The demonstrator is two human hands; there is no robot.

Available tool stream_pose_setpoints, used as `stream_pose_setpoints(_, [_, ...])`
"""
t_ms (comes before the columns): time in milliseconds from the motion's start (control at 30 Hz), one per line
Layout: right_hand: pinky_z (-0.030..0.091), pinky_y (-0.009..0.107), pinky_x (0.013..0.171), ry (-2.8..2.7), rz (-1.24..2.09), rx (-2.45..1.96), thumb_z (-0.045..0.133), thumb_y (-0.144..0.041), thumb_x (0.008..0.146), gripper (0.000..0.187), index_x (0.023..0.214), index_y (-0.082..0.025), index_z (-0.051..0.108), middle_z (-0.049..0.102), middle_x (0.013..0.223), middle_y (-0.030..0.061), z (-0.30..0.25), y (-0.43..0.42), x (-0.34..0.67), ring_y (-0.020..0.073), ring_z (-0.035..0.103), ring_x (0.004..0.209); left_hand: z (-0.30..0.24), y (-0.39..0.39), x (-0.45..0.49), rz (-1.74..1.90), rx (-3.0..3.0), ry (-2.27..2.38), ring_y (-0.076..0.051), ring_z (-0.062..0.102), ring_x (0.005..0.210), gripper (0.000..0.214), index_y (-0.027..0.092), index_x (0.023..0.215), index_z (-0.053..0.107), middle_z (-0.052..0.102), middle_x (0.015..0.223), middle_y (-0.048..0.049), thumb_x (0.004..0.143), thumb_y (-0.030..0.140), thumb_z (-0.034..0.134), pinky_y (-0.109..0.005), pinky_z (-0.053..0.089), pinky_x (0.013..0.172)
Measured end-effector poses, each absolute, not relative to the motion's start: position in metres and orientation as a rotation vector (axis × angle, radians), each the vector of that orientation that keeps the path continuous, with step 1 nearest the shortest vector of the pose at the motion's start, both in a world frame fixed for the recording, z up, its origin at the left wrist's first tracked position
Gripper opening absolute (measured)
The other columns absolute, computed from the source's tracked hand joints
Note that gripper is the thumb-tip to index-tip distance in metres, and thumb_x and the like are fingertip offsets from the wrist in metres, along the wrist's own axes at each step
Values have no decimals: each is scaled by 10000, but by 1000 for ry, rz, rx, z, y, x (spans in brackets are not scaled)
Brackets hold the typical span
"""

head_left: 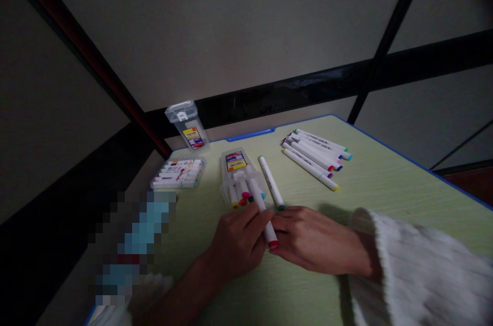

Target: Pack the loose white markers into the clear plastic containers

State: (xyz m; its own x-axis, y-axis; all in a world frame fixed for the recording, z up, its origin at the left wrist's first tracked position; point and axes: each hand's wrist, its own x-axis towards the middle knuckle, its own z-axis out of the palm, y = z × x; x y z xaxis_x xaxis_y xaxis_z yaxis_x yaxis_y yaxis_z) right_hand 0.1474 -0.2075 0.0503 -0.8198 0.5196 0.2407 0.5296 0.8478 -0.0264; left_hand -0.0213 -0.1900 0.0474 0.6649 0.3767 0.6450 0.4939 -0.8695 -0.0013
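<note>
Near the table's front, my left hand [242, 236] is closed round a white marker [260, 202] with a red end pointing toward me. My right hand [308, 238] is closed at the marker's red end, its fingertips partly hidden behind the barrel. Just beyond my hands lies a clear plastic marker case [233, 168] with a yellow and blue label, several coloured marker ends showing at its near side. To its right, a loose white marker [271, 182] with green ends lies on the table, its near end close to my right fingers.
Several white markers [314, 154] lie in a loose pile at the right on the pale green table [385, 187]. A clear lidded case [188, 128] stands upright at the back left. Before it lies a clear pack of markers [179, 173]. A blurred-out patch covers the left edge.
</note>
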Motion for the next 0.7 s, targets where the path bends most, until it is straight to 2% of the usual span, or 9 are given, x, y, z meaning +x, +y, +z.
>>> stream_pose_setpoints(700, [386, 289, 576, -2785, -84, -802, 423, -232, 873, 242, 702, -180, 586, 590, 760, 14, 50, -207, 148, 140, 519, 669, 47, -190, -22, -1017, -2675, -672, -118, 520, 502, 228, 118, 901, 544, 548, 646, -34, 818, 142, 333, -217, 435, 439])
